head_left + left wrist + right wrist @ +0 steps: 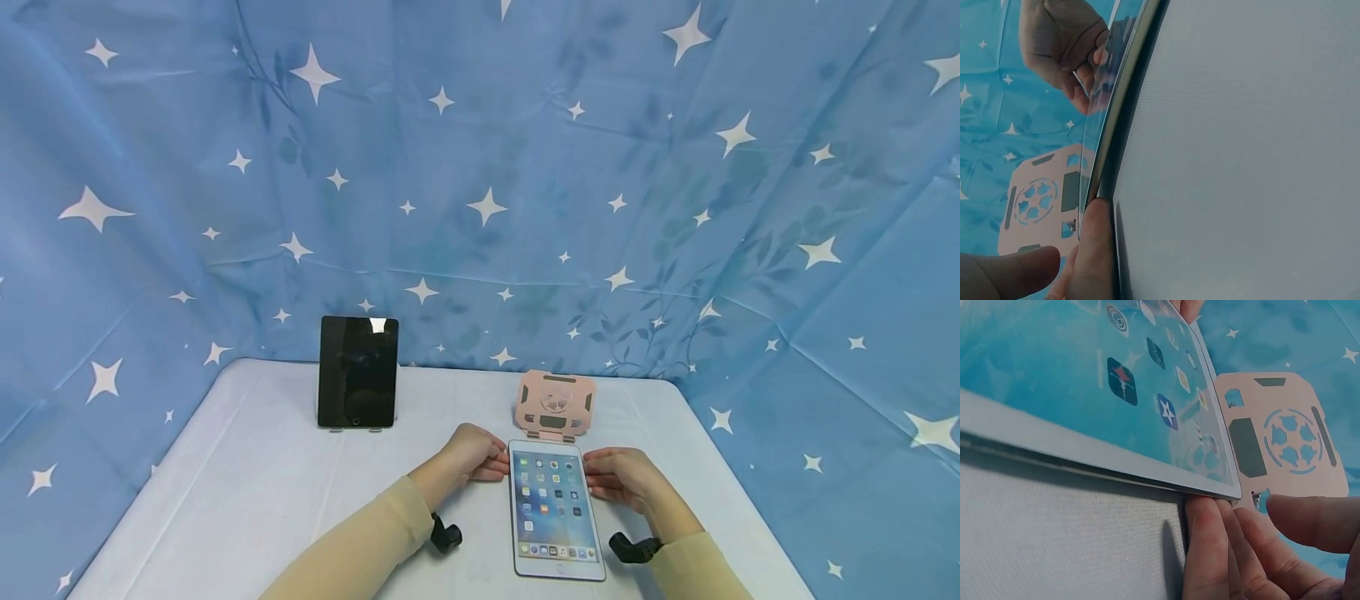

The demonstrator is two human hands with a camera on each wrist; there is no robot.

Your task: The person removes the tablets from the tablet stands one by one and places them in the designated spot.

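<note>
A white tablet (558,508) with its screen lit and app icons showing lies face up in front of me. My left hand (472,454) is at its left long side near the top, fingers (1092,247) along the edge and thumb raised apart. On the opposite side, my right hand (628,479) has its fingertips (1205,525) right at the tablet's edge, with the thumb also off it. Just behind the tablet stands a pink tablet stand (556,403) with cut-outs and a ball-like pattern, holding nothing.
A second tablet (357,375), its screen dark, leans upright on a stand at the back left. White cloth covers the table (255,467). A blue curtain (480,167) with white stars hangs behind and at both sides.
</note>
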